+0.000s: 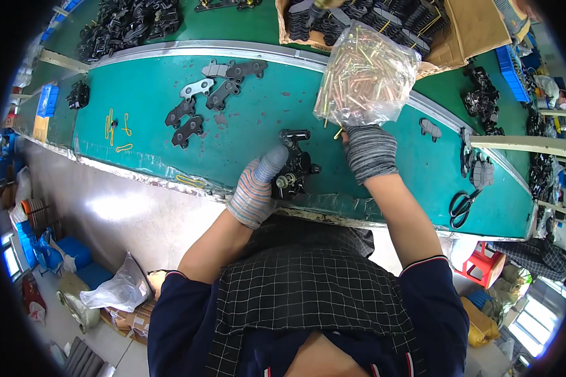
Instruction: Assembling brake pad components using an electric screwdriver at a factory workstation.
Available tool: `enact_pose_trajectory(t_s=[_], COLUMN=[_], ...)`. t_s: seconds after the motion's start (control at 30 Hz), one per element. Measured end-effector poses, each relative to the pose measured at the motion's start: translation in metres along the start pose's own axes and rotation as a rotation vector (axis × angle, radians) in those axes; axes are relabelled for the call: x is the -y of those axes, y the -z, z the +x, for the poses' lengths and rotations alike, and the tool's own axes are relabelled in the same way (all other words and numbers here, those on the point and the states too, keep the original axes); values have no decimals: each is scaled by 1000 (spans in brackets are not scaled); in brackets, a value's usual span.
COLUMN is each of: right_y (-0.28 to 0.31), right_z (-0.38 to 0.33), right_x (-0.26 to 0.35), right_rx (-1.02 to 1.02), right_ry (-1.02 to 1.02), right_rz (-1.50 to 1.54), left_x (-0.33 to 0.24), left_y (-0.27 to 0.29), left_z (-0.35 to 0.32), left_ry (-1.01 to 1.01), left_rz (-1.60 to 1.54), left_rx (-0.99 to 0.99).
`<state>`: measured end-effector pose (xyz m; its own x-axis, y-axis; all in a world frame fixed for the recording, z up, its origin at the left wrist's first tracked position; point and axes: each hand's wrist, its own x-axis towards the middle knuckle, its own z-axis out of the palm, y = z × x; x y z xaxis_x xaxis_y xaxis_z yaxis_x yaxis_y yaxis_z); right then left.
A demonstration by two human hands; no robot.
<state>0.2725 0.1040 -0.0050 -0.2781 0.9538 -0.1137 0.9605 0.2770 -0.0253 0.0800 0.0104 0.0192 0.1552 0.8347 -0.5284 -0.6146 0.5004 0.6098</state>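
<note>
My left hand (258, 188), in a striped knit glove, is closed on a black brake caliper (294, 168) standing at the bench's near edge. The caliper has a metal bolt end facing me. My right hand (372, 154), in a grey knit glove, is at the lower edge of a clear plastic bag (366, 75) full of gold-coloured pins. Its fingertips are partly hidden by the bag. A thin gold-coloured pin (338, 133) juts out beside the thumb and seems to be pinched there. Several brake pads (223, 93) lie loose to the far left of the caliper.
Yellow rubber bands (109, 123) lie on the green bench (144, 88) at left. Black-handled scissors (461, 207) and more pads (482, 173) are at right. Beyond the metal rail (233, 45) stand a cardboard box (471, 31) of pads and a pile of black calipers (129, 25).
</note>
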Motion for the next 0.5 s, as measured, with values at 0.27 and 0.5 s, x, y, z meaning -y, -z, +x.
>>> enact_pose_trajectory(t_s=[0.27, 0.5], right_y=[8, 42], right_z=[-29, -48], right_x=[-35, 12], right_rx=[-428, -358], right_ry=[262, 95], right_rz=[402, 1368], left_x=[7, 3], left_y=[1, -29], left_z=[19, 26], left_ry=[-62, 28], left_rz=[-51, -103], left_rx=[85, 165])
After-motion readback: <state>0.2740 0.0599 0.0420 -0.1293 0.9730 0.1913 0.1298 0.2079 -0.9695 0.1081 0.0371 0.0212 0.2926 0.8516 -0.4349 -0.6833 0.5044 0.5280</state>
